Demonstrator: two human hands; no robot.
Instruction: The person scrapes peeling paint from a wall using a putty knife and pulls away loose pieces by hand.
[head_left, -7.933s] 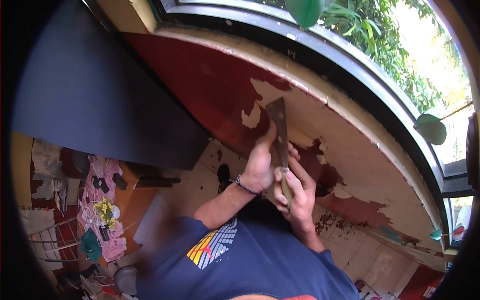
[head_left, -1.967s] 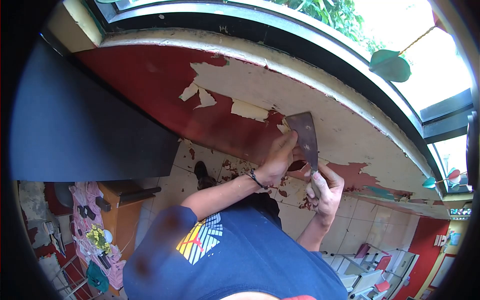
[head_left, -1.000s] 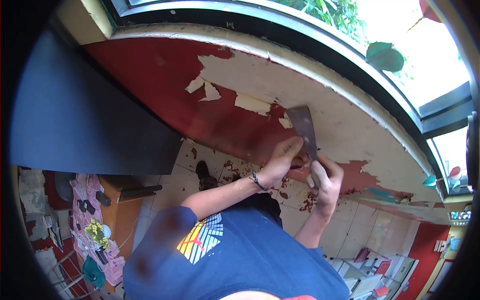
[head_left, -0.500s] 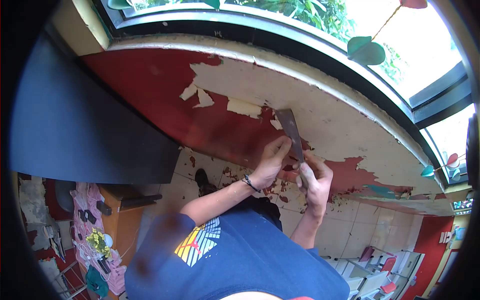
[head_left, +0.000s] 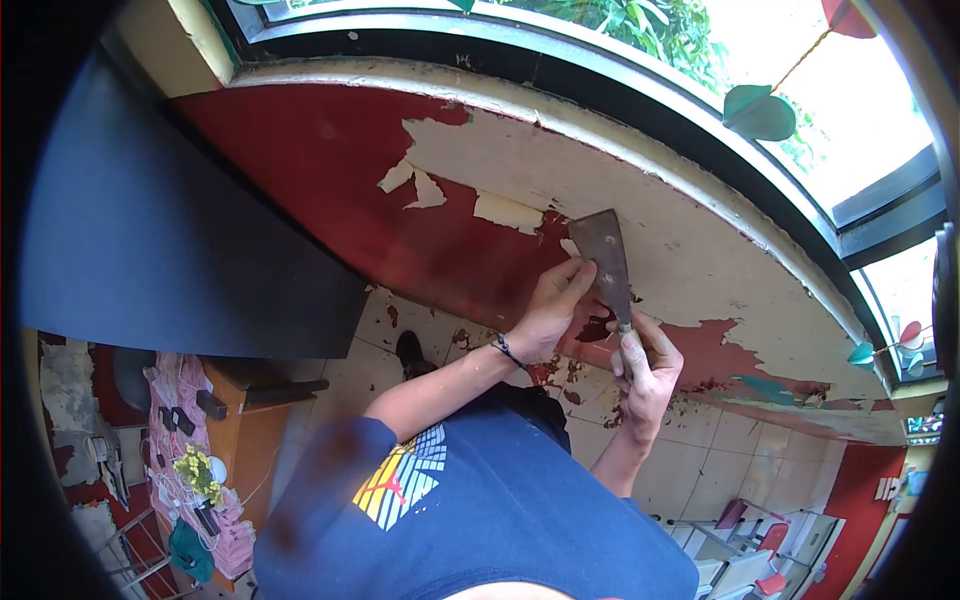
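A putty knife (head_left: pixel 606 255) with a broad, worn grey blade points up in front of the wall. My right hand (head_left: pixel 648 370) is wrapped round its handle. My left hand (head_left: pixel 553 308), with a dark bracelet at the wrist, is closed, thumb and fingertips pinching at the blade's left edge. Behind both hands is the wall (head_left: pixel 700 240), where red paint (head_left: pixel 330 190) is partly stripped to a pale layer. Loose flaps of paint (head_left: pixel 508 212) hang left of the blade. Whether the blade touches the wall I cannot tell.
Paint flakes (head_left: pixel 572 397) lie on the tiled floor (head_left: pixel 690 450). A large dark panel (head_left: pixel 180 230) stands at the left, above a wooden desk (head_left: pixel 245 430) and a pink cloth (head_left: pixel 180 390) with small items. The window frame (head_left: pixel 540 75) runs along the top. White chairs (head_left: pixel 740 570) stand lower right.
The putty knife has turned so its blade shows more of its flat face. My left fingertips now meet the blade's edge. The whole view has shifted slightly.
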